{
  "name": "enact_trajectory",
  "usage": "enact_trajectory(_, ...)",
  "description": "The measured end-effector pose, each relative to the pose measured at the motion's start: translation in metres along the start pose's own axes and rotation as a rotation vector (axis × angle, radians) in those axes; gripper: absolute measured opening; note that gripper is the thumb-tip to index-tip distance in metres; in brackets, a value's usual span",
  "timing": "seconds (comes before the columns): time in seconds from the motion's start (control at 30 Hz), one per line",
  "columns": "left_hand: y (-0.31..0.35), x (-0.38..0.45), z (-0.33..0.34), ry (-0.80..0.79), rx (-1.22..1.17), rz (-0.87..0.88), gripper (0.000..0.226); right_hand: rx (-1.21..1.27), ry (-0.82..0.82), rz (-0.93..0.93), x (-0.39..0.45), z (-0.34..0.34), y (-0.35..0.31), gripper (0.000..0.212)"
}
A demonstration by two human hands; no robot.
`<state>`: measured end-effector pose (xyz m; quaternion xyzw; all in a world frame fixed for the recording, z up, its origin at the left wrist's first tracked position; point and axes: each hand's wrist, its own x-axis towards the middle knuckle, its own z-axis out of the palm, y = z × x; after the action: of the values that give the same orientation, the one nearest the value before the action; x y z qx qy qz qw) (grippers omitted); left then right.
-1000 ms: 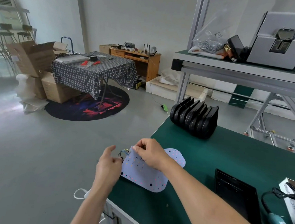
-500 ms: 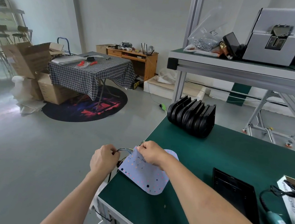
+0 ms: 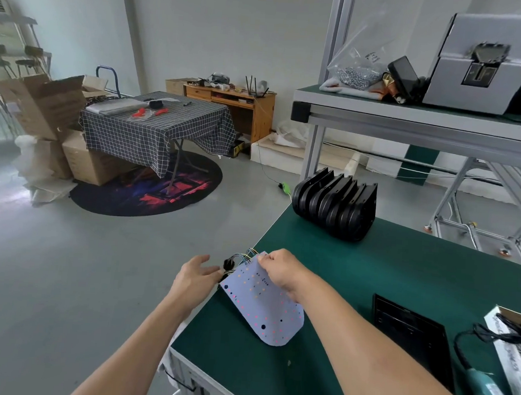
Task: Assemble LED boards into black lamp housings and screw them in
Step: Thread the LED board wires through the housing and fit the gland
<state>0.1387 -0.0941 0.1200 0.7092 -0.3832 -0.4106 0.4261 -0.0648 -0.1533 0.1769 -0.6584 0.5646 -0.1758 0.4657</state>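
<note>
Head view: the right hand point(image 3: 278, 269) pinches the LED board point(image 3: 263, 306) by its far corner, tilted at the surface point(image 3: 354, 298) edge; the left hand point(image 3: 195, 278) is relaxed beside the wires point(image 3: 242, 258). A slip could drop it floorward. Housings point(image 3: 335, 204) stand well apart, open room between.

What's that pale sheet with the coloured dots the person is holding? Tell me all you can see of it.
The LED board is a thin, pale lilac-white panel, straight at its far end and rounded at its near end, dotted with small pink, orange and dark spots. It sits tilted at the green bench's front left corner. The right hand pinches its far edge; a bundle of coloured wires leaves that end, beside the open left hand.
</note>
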Motion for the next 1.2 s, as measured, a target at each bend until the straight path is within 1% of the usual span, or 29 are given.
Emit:
enact_trajectory(0.07, 0.003, -0.003, 0.006, -0.069, -0.034, -0.007, 0.075, 0.027, 0.012, 0.014, -0.001, -0.005, 0.004, 0.051)
enact_trajectory(0.13, 0.003, -0.003, 0.013, -0.083, -0.041, 0.019, 0.076, 0.040, 0.015, 0.017, -0.003, -0.009, 0.007, 0.050)
enact_trajectory(0.2, 0.002, -0.003, 0.017, -0.077, -0.023, 0.054, 0.072, 0.045, 0.019, 0.004, -0.004, -0.010, 0.009, 0.049)
enact_trajectory(0.33, -0.001, -0.004, 0.017, 0.023, -0.017, 0.074, 0.055, 0.064, 0.017, -0.031, -0.005, -0.010, 0.007, 0.043)
enact_trajectory(0.43, -0.002, -0.005, 0.016, 0.056, -0.023, 0.054, 0.049, 0.120, 0.015, -0.068, -0.006, -0.007, -0.003, 0.028)
enact_trajectory(0.57, -0.003, -0.004, 0.015, 0.098, 0.064, 0.065, 0.032, 0.157, 0.017, -0.109, -0.007, 0.001, -0.024, 0.031)
enact_trajectory(0.6, -0.003, -0.004, 0.014, 0.121, 0.095, 0.079, 0.030, 0.194, 0.011, -0.115, -0.007, 0.004, -0.029, 0.029)
enact_trajectory(0.63, -0.003, -0.004, 0.014, 0.139, 0.133, 0.092, 0.033, 0.232, 0.007, -0.116, -0.008, 0.005, -0.034, 0.027)
enact_trajectory(0.67, -0.001, -0.006, 0.014, 0.150, 0.146, 0.104, 0.041, 0.262, 0.009, -0.113, -0.008, 0.007, -0.038, 0.026)
enact_trajectory(0.73, -0.001, -0.009, 0.014, 0.117, -0.021, 0.081, 0.060, 0.321, 0.017, -0.107, -0.007, 0.011, -0.048, 0.028)
enact_trajectory(0.77, -0.003, -0.007, 0.015, 0.111, -0.082, 0.051, 0.059, 0.361, 0.020, -0.104, -0.007, 0.013, -0.053, 0.028)
enact_trajectory(0.8, -0.002, -0.008, 0.014, 0.141, -0.127, 0.020, 0.046, 0.399, 0.016, -0.100, -0.007, 0.015, -0.058, 0.027)
enact_trajectory(0.83, -0.007, -0.002, 0.014, 0.173, -0.220, -0.021, 0.024, 0.424, 0.009, -0.098, -0.007, 0.016, -0.064, 0.026)
enact_trajectory(0.87, -0.007, 0.000, 0.015, 0.184, -0.350, -0.068, 0.008, 0.431, 0.003, -0.101, -0.007, 0.017, -0.069, 0.028)
enact_trajectory(0.9, -0.007, 0.001, 0.015, 0.184, -0.454, -0.114, 0.019, 0.428, -0.006, -0.110, -0.008, 0.019, -0.075, 0.030)
enact_trajectory(0.93, -0.006, 0.001, 0.014, 0.190, -0.527, -0.132, 0.024, 0.423, -0.021, -0.121, -0.009, 0.020, -0.080, 0.029)
enact_trajectory(1.0, -0.006, 0.003, 0.011, 0.188, -0.624, -0.117, 0.019, 0.421, -0.061, -0.146, -0.010, 0.024, -0.087, 0.024)
enact_trajectory(1.07, -0.003, 0.001, 0.006, 0.192, -0.621, -0.122, 0.015, 0.402, -0.087, -0.166, -0.015, 0.025, -0.092, 0.022)
enact_trajectory(1.13, -0.004, 0.003, -0.001, 0.238, -0.485, -0.116, 0.016, 0.396, -0.107, -0.184, -0.018, 0.025, -0.092, 0.020)
enact_trajectory(1.2, -0.006, 0.008, -0.010, 0.288, -0.314, -0.138, 0.008, 0.417, -0.120, -0.196, -0.022, 0.024, -0.090, 0.019)
